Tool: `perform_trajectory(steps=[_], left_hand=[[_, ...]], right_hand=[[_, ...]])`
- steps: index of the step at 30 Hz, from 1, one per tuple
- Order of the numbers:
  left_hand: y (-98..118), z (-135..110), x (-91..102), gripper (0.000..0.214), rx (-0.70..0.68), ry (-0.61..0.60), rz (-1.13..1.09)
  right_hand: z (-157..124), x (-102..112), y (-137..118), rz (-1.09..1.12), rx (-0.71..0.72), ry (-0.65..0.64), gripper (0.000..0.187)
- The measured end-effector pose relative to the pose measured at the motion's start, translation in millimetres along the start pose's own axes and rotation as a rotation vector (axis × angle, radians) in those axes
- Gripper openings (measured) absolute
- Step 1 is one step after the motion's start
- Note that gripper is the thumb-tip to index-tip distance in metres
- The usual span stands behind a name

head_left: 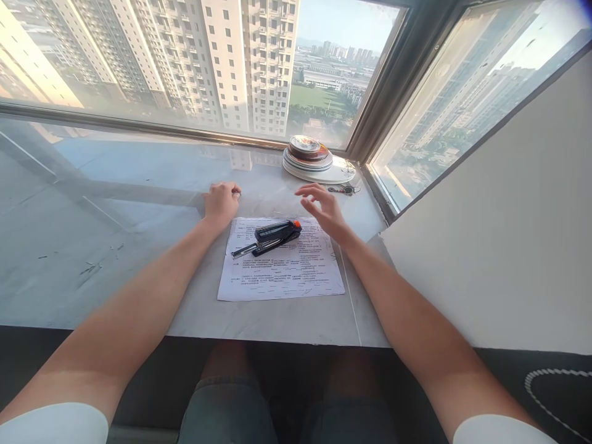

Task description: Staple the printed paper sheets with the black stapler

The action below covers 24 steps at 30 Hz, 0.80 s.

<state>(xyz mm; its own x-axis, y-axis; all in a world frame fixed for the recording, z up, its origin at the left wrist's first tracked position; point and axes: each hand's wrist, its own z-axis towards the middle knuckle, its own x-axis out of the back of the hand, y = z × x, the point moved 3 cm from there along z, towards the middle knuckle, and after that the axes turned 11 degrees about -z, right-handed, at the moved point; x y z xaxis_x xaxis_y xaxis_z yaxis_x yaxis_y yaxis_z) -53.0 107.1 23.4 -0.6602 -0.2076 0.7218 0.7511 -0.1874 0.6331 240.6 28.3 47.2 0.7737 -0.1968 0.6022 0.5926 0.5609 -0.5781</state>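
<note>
A black stapler (276, 237) with an orange tip lies opened out on a printed sheet of paper (282, 291); its metal rail sticks out to the left. Many small staples look strewn over the sheet. My left hand (222, 202) rests on the sill beyond the paper's upper left corner, its fingers curled closed. A small dark bit shows at its fingertips, too small to name. Over the paper's upper right corner is my right hand (322, 209), open, with fingers apart and nothing held. Neither hand touches the stapler.
Plates (309, 161) stand stacked in the far corner by the window frame (377, 92). A small dark cord-like item (345, 190) lies before them. Loose staples (91, 267) are scattered on the grey sill (139, 290) at left. A white wall (504, 234) rises at right.
</note>
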Motion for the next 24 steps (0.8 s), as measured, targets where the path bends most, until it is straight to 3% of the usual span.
perform_trajectory(steps=[3,6,10,15,19,24], left_hand=[[-1.2,2.9,-2.5,0.020,-0.029,0.014,-0.033],[-1.8,6.0,-5.9,0.019,-0.086,0.034,-0.120],[3.4,7.0,-7.4,0.019,-0.163,0.042,-0.326],[22.7,0.1,-3.0,0.022,-0.297,-0.002,-0.525],[36.4,-10.0,-1.2,0.025,-0.427,-0.120,-0.623],[42.1,-20.4,-2.1,0.022,-0.557,-0.322,-0.649]], right_hand=[[-6.2,-19.4,-29.9,0.066,0.261,-0.277,0.044],[-13.9,-36.2,-41.6,0.033,0.337,-0.413,0.044],[-15.3,-36.0,-36.5,0.009,0.273,-0.299,0.028],[-8.1,-17.7,-9.1,-0.107,0.109,-0.082,0.030],[-5.9,-16.3,7.0,-0.155,0.043,-0.089,0.030],[-5.5,-18.2,9.3,-0.175,0.004,-0.088,0.028]])
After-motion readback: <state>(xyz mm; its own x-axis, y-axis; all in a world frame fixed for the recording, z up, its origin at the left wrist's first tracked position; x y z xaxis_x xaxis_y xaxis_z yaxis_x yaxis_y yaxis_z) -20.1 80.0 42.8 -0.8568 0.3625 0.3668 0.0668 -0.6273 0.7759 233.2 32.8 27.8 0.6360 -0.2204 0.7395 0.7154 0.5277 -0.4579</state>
